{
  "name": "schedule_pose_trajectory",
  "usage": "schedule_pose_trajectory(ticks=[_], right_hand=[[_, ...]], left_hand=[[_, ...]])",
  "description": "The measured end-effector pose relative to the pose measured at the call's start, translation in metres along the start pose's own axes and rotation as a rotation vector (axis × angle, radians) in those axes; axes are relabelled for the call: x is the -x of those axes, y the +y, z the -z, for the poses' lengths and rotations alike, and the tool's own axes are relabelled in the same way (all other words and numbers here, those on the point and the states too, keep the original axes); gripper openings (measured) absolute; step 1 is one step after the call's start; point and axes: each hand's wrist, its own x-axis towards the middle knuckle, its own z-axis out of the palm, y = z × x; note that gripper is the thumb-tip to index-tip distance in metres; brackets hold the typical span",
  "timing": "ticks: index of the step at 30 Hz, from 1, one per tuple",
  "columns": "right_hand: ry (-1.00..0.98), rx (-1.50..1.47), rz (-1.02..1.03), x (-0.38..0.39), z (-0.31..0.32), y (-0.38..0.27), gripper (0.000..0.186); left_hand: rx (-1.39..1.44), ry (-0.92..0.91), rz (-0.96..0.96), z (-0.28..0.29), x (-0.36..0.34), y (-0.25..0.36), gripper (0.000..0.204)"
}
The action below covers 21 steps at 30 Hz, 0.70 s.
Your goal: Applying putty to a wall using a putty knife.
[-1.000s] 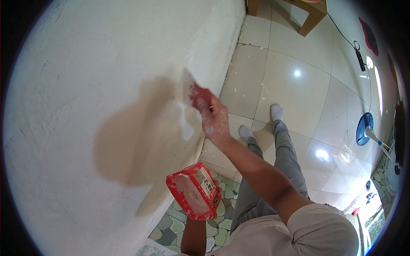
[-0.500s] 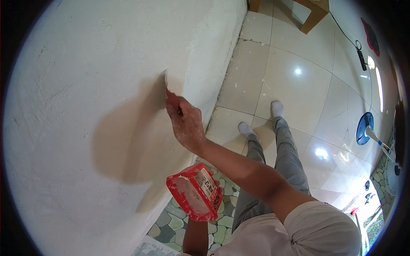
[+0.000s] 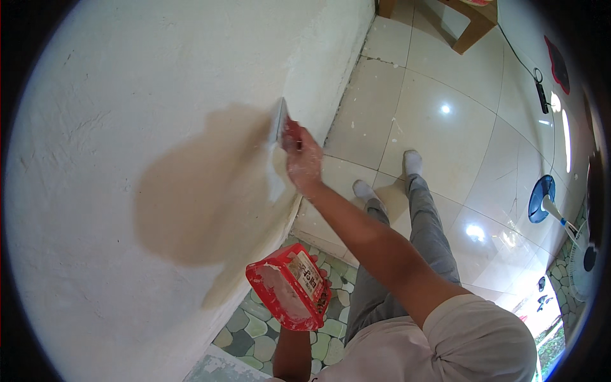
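Stroke: your right hand (image 3: 305, 162) and scraper (image 3: 289, 132) have shifted rightward since half a second ago; your tub (image 3: 280, 260) has hardly moved.
Right hand: closed firmly around the scraper's red handle.
Scraper: blade up at the wall (image 3: 159, 76), near its lower edge; you cannot tell whether the whole edge touches.
Left hand: your fingers (image 3: 324, 274) curl round the tub, mostly hidden behind it.
Tub: red, tilted, below your right forearm, whitish smears on it.
Label (image 3: 306, 275): pale, on the tub's side, large dark characters printed across it.
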Motion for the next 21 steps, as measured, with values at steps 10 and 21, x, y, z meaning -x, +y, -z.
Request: schedule_pose_trajectory(ticks=[10,21], right_hand=[[-0.349,-0.076,-0.239,0.060,-0.005,-0.075,0.022],[0.187,0.347,0.129,-0.129,0.016,-0.026,0.024]], left_hand=[[0.024,0.032,-0.058,-0.001,0.014,-0.003,0.088],[-0.062,-0.044,0.059,0.026,0.023,0.016,0.083]])
